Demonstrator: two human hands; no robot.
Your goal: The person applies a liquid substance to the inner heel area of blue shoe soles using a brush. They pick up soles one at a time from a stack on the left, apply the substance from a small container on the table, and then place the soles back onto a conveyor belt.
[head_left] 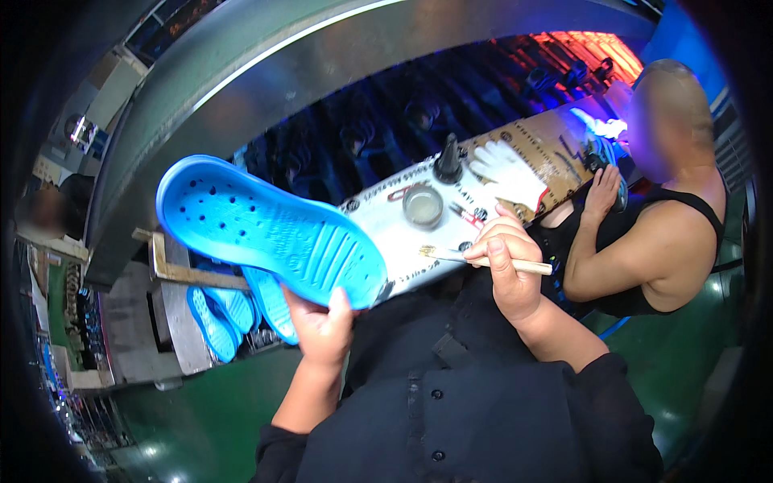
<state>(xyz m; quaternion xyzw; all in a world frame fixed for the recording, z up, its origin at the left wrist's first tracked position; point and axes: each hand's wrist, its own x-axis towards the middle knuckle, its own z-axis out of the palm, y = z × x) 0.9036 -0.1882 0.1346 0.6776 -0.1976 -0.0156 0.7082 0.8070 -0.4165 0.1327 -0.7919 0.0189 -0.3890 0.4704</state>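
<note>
progress: looks mid-job on one piece, my read. the blue shoe sole (pixel 274 233) is up in the air, left of centre in the frame, holed toe end at upper left, ridged heel end at lower right. not set down. the brush (pixel 527 266) is in hand near centre right, bristles clear of the sole, over the near edge of the worktop (pixel 415 278). so no contact between brush and sole right now. can't make out any wet coat on the sole's upward face, so can't say if brushing is done or not begun on this one. more blue soles (pixel 214 324) sit at lower left, partly hidden by the held one; their state isn't readable either.

grip, left hand (pixel 324 328): closed on the heel end, thumb over the rim, other fingers mostly hidden underneath.

grip, right hand (pixel 513 270): closed on the brush, thumb along the handle, fingers curled, bristles pointing left, handle end sticking out right.

worktop, centre: round pot (pixel 423 223), contents not clear. black cone-tipped bottle (pixel 448 165) behind it, white glove (pixel 501 167) right of the bottle, red-handled tool (pixel 465 212) just beside the pot. co-worker (pixel 644 241) at right of frame, hands on a separate piece near a violet light.
</note>
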